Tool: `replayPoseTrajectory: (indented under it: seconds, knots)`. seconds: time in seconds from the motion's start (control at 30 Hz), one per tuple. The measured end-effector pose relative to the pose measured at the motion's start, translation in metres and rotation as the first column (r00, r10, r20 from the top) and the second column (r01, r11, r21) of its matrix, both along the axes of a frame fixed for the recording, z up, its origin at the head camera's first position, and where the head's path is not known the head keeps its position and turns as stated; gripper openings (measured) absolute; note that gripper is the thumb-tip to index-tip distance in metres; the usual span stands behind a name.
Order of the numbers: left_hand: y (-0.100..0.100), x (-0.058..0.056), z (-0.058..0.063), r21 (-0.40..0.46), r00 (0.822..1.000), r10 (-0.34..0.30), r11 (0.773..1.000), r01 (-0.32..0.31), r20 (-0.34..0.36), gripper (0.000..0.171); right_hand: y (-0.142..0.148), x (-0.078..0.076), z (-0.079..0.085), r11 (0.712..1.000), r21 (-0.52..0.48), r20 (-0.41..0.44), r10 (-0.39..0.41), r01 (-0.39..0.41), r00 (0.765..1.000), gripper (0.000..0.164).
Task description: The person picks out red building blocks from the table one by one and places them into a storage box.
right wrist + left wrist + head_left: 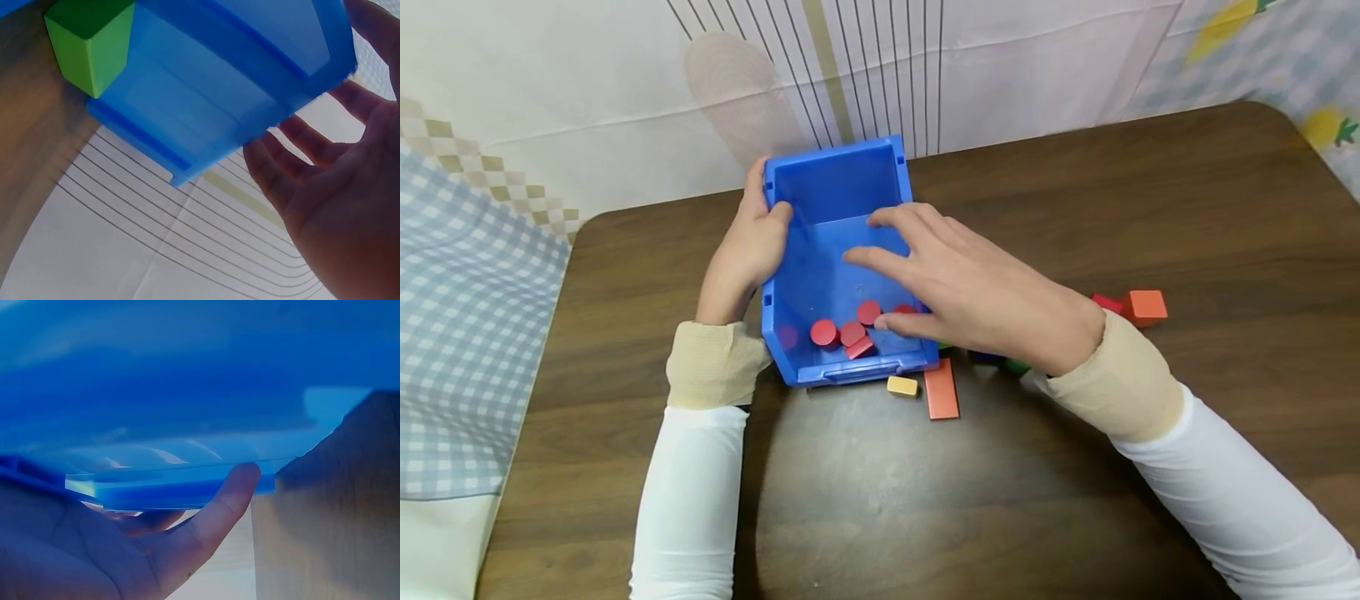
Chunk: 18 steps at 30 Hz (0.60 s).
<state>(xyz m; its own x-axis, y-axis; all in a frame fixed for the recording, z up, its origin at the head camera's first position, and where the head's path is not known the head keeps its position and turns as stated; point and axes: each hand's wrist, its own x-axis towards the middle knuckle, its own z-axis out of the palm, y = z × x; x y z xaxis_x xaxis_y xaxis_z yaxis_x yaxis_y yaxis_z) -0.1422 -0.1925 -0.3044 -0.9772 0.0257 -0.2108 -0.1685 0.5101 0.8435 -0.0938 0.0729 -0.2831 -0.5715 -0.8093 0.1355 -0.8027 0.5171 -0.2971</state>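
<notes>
A blue plastic bin [820, 250] stands near the table's far edge, its inside facing up toward the head camera. Several red round blocks [824, 333] and a red rectangular block [859, 347] lie inside at its near end. My left hand [751, 242] grips the bin's left wall, with the thumb over the rim. Over the right wall reaches my right hand [977, 283], fingers spread and slightly bent, nothing held between them. In the right wrist view its fingertips are right at the bin's rim. The right hand hides part of that wall in the head view.
In front of the bin lie a small yellow block [902, 387] and a flat orange-red block [942, 390]. A green block [94, 47] sits beside the bin. An orange-red cube [1146, 307] is farther right, behind the right wrist. A patterned cloth [1037, 67] hangs behind the table.
</notes>
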Motion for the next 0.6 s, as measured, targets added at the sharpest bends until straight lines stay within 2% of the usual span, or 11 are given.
replayPoseTrajectory:
  seconds: [0.17,0.33,0.6]
  knots:
    - [0.000,0.000,0.000,-0.004,1.000,0.004,1.000,-0.004,0.004,0.067,0.006,-0.003,0.006,0.995,0.072,0.074,-0.079,0.073,0.994,0.080]
    - [-0.003,-0.001,0.000,-0.002,1.000,0.011,1.000,-0.011,0.007,0.068,0.012,-0.009,0.010,0.988,0.092,0.183,-0.137,0.122,0.974,0.088]
    - [-0.008,-0.004,-0.002,-0.023,1.000,0.021,1.000,-0.020,0.015,0.070,0.019,-0.013,0.012,0.983,0.129,0.227,-0.155,0.128,0.962,0.096]
